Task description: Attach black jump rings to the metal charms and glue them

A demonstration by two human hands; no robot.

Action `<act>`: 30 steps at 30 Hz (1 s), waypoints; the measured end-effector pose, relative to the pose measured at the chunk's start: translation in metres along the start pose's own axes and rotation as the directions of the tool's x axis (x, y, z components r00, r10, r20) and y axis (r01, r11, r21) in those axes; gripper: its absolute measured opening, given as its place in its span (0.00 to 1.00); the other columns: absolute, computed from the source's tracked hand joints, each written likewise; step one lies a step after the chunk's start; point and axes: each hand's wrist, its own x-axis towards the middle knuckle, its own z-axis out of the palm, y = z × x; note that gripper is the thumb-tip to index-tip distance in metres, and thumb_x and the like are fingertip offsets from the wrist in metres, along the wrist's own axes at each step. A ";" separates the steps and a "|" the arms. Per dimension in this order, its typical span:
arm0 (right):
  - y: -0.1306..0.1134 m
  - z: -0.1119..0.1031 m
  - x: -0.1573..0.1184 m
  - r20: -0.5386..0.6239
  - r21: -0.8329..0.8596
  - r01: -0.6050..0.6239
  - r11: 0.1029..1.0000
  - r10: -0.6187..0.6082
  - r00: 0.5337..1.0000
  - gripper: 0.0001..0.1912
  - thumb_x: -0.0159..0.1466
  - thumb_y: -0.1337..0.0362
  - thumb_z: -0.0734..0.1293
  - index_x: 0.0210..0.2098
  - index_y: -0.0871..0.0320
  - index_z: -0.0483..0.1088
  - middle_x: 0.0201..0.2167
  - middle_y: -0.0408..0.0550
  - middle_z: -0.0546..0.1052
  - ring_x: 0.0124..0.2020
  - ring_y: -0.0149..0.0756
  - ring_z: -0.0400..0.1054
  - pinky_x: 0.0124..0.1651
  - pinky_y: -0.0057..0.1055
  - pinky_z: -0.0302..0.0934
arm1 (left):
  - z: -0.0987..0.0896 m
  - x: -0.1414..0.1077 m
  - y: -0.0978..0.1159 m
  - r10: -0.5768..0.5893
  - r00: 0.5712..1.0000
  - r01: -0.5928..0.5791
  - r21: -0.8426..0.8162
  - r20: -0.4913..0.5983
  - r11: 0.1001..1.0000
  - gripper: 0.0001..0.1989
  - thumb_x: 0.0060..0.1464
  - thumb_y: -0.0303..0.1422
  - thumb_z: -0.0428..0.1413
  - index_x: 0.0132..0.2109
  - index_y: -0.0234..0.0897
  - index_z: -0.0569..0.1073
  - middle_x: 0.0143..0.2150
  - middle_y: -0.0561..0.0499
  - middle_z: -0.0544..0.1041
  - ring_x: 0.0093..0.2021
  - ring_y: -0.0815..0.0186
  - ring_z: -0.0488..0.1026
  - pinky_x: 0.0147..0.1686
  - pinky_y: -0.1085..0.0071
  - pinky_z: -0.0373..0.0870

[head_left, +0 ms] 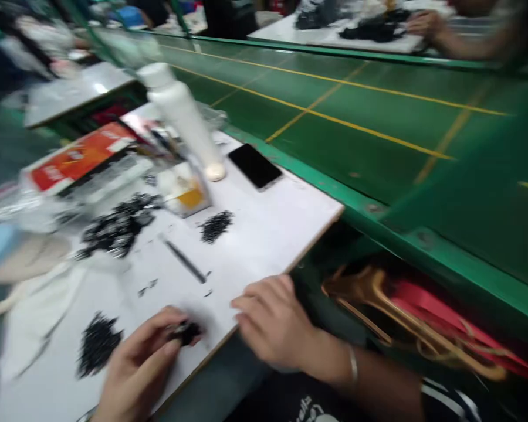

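Note:
My left hand [143, 363] is closed on a small black part [185, 332] held between thumb and fingers above the white table. Blur hides the part's exact shape. At the table's near edge rests my right hand [275, 322], its fingers loosely bent and nothing visible in them. Tweezers [183, 259] lie on the tabletop beyond the hands. A pile of thin black pieces [97, 344] sits left of my left hand. Another small pile of black slivers [216, 227] is farther back, and a few loose slivers [148, 287] are scattered near the tweezers.
A phone [255, 166], a white bottle [182, 114] and a small box [185, 190] stand toward the table's back. Left are a heap of black parts [118, 225], a red box [79, 157] and white cloth [66, 310]. A green conveyor [334, 129] runs alongside; a co-worker's hand [426, 24] shows across it.

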 end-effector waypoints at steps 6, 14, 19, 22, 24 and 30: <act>-0.002 -0.005 0.028 0.184 0.052 0.003 0.999 -0.013 0.983 0.07 0.61 0.71 0.62 0.37 0.56 0.69 0.35 0.47 0.70 0.39 0.36 0.59 0.42 0.36 0.49 | 0.009 -0.009 0.019 0.341 0.912 -0.333 -0.075 0.228 0.940 0.07 0.51 0.27 0.57 0.39 0.37 0.75 0.33 0.47 0.71 0.35 0.65 0.70 0.35 0.71 0.68; -0.007 0.010 0.058 0.464 -0.165 0.120 0.979 -0.031 0.885 0.07 0.63 0.65 0.61 0.40 0.54 0.68 0.40 0.50 0.68 0.41 0.41 0.58 0.41 0.40 0.51 | -0.001 -0.018 0.019 0.595 0.724 -0.650 0.056 0.349 0.758 0.18 0.47 0.19 0.52 0.45 0.34 0.74 0.37 0.45 0.69 0.36 0.67 0.69 0.35 0.74 0.70; -0.006 0.014 0.071 0.550 -0.197 0.116 0.974 0.012 0.835 0.06 0.64 0.61 0.60 0.39 0.54 0.67 0.40 0.50 0.66 0.41 0.42 0.57 0.41 0.41 0.50 | -0.005 -0.013 0.009 0.587 0.759 -0.631 0.092 0.282 0.771 0.16 0.49 0.17 0.49 0.43 0.31 0.75 0.44 0.42 0.68 0.44 0.67 0.70 0.46 0.74 0.70; -0.007 0.015 0.072 0.574 -0.222 0.098 0.970 0.049 0.817 0.07 0.64 0.58 0.61 0.39 0.53 0.65 0.40 0.49 0.66 0.42 0.42 0.57 0.42 0.41 0.49 | -0.008 -0.010 0.003 0.554 0.814 -0.574 0.102 0.176 0.812 0.15 0.50 0.18 0.50 0.43 0.32 0.75 0.47 0.43 0.68 0.44 0.69 0.70 0.47 0.75 0.69; -0.008 0.015 0.071 0.574 -0.243 0.090 0.966 0.069 0.816 0.07 0.64 0.57 0.61 0.39 0.53 0.65 0.39 0.48 0.66 0.42 0.42 0.57 0.42 0.41 0.49 | -0.011 -0.009 0.002 0.529 0.838 -0.543 0.105 0.133 0.833 0.15 0.50 0.19 0.51 0.43 0.33 0.75 0.48 0.44 0.68 0.44 0.69 0.71 0.47 0.75 0.69; -0.011 0.020 0.067 0.574 -0.263 0.068 0.962 0.100 0.813 0.06 0.65 0.59 0.60 0.37 0.54 0.65 0.36 0.47 0.66 0.40 0.41 0.58 0.40 0.39 0.48 | -0.019 -0.003 0.006 0.430 0.899 -0.435 0.046 0.082 0.899 0.14 0.48 0.23 0.57 0.44 0.37 0.75 0.49 0.46 0.70 0.50 0.65 0.69 0.52 0.73 0.66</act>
